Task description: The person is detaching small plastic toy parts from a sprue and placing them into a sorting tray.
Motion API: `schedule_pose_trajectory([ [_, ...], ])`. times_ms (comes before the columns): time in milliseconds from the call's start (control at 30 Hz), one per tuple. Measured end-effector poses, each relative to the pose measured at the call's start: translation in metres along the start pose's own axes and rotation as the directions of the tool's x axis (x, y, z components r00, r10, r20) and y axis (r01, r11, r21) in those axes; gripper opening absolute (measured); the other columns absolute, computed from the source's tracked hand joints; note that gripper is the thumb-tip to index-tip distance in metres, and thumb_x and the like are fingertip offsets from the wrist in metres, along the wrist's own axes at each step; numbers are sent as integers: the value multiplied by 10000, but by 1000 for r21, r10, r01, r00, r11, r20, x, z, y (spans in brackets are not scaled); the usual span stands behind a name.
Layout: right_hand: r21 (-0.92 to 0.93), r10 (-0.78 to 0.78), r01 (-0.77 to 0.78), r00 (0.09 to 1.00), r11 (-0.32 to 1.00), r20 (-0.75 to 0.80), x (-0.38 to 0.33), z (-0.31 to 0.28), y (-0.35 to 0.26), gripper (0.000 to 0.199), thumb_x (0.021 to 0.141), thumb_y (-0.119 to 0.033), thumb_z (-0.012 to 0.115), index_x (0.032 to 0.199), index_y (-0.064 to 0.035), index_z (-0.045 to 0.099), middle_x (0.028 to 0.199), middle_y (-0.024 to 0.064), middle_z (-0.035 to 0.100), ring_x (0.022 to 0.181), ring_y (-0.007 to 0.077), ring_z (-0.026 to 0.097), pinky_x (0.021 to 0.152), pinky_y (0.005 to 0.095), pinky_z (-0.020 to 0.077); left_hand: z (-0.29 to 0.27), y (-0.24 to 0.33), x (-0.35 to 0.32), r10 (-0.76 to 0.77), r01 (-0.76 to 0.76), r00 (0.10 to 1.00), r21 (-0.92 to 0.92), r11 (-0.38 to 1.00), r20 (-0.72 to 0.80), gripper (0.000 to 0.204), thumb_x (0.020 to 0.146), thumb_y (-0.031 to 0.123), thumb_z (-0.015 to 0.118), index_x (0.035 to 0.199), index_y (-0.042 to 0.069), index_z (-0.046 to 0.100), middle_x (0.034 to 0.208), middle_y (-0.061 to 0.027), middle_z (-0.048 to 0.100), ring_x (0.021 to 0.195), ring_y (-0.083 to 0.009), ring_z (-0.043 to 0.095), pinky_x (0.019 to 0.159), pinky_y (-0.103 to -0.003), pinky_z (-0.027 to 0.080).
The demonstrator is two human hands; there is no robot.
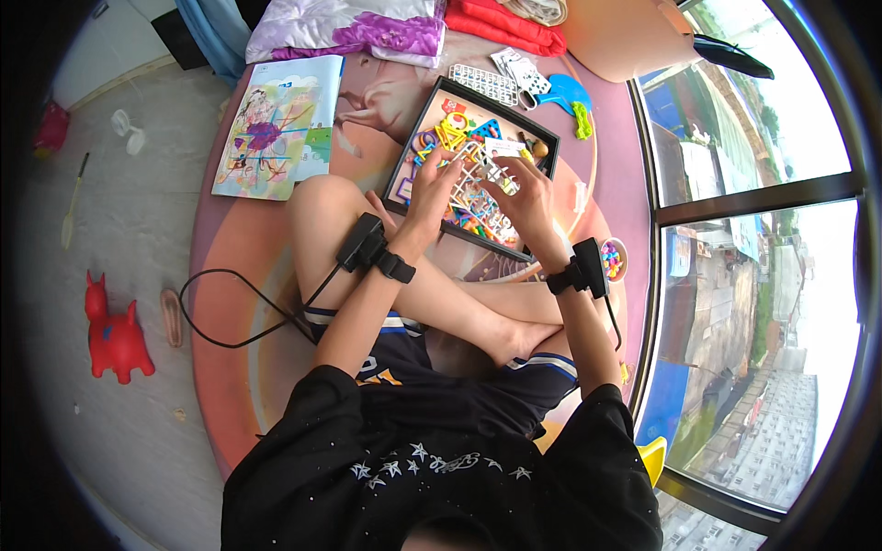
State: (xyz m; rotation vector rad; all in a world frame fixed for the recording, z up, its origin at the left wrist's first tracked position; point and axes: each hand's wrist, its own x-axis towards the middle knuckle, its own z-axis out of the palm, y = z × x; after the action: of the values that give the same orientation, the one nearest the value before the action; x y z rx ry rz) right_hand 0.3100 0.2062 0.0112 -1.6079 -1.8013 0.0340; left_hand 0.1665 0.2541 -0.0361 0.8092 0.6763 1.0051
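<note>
Grid [478, 165], a white lattice, sits pinched between my left hand [430, 188] and right hand [524, 197], just above the black tray [404, 156]. Loose coloured pieces lie under my fingertips; a tilt could, I judge, scatter them.

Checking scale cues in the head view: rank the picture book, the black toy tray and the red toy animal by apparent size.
1. Black toy tray
2. Picture book, close to the tray, so that order is unsure
3. Red toy animal, clearly smallest
</note>
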Motion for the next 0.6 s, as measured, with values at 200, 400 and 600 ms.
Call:
schedule_pose_trajectory([
  [200,-80,-37,29,994,996,-106,-11,9,-5,169,738,-130,678,903,-100,658,906,69,634,739,249,631,611,334,504,3,-1,1,-113,112,993,-24,993,-46,95,915,137,489,977,67,502,879,-49,590,765,-86,581,641,-225,486],
  [400,-31,14,-17,997,999,-75,-9,7,-20,158,759,-115,668,889,-26,656,906,117,643,721,249,641,639,304,505,1,-2,1,-12,11,998,-18,1000,-56,109,903,149,495,983,88,536,753,7,569,581,-29,472,487,-190,371],
  [600,586,448,-368,894,722,10,-4,-2,-22,343,756,-118,701,1023,31,545,835,177,659,743,187,648,651,272,499,10,12,-4,-2,4,1000,-121,993,14,128,906,138,502,980,39,534,819,-35,609,688,-70,578,602,-210,464],
])
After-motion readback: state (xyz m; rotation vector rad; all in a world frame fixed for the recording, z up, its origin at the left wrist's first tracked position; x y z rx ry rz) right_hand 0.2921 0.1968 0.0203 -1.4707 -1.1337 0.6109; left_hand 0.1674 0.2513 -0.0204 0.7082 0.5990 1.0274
